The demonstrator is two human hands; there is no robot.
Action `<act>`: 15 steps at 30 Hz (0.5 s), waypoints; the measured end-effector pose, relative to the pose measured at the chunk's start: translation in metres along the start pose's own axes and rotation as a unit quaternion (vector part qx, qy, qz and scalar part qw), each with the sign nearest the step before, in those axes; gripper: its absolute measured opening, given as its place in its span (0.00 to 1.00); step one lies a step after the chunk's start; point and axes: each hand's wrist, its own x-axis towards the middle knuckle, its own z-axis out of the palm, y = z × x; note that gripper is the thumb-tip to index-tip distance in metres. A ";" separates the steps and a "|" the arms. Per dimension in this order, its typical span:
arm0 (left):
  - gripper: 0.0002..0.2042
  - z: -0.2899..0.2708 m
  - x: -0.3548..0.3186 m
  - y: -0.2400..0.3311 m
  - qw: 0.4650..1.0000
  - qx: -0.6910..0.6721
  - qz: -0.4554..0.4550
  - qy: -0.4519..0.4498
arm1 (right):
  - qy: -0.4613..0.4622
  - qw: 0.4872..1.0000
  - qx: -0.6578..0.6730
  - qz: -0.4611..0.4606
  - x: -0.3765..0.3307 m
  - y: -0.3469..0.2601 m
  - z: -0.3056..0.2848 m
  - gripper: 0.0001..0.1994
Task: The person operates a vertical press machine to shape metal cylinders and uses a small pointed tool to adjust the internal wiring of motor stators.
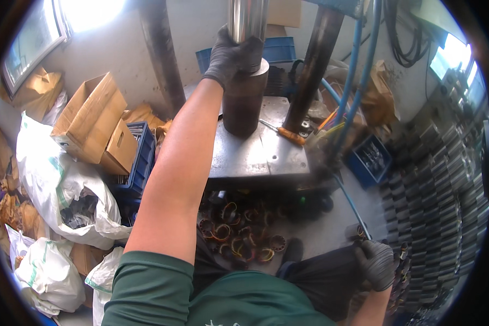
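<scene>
My left hand (234, 58), in a dark glove, is closed around the lower end of a shiny metal cylinder (247, 20) that comes down from above. Just below it stands a thick dark steel cylinder (243, 106) with a bright top, upright on a metal plate (239, 155). The hand hides the place where the two cylinders come close. Low on the right, my gloved right hand (376, 264) is wrapped round the end of a thin blue lever (351, 205). A screwdriver with an orange handle (292, 136) lies on the plate beside the dark cylinder.
Two dark posts flank the plate, a left post (163, 54) and a right post (314, 68). Wound motor parts (244, 239) lie below. Metal pieces (445, 201) are stacked at right near a blue bin (369, 160). White sacks (49, 174) and a cardboard box (89, 117) crowd the left.
</scene>
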 end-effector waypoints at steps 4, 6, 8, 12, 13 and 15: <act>0.43 -0.009 0.001 -0.009 1.000 0.020 -0.011 -0.009 | 0.012 1.000 0.013 0.001 -0.002 0.003 0.003 0.12; 0.36 -0.006 -0.002 -0.009 1.000 0.001 -0.019 0.007 | 0.016 1.000 0.009 -0.009 -0.003 0.008 0.005 0.12; 0.36 -0.008 0.001 -0.009 1.000 0.024 -0.021 0.002 | 0.021 1.000 0.005 -0.021 -0.003 0.009 0.005 0.12; 0.37 -0.013 0.009 -0.016 0.998 0.058 -0.021 -0.004 | 0.017 1.000 -0.004 -0.020 -0.002 0.007 0.005 0.12; 0.37 -0.011 0.007 -0.016 0.998 0.057 -0.022 -0.005 | 0.013 1.000 -0.005 -0.018 -0.002 0.006 0.004 0.13; 0.44 -0.007 0.003 -0.014 1.000 0.016 -0.004 -0.017 | 0.010 1.000 -0.005 -0.015 -0.002 0.006 0.003 0.13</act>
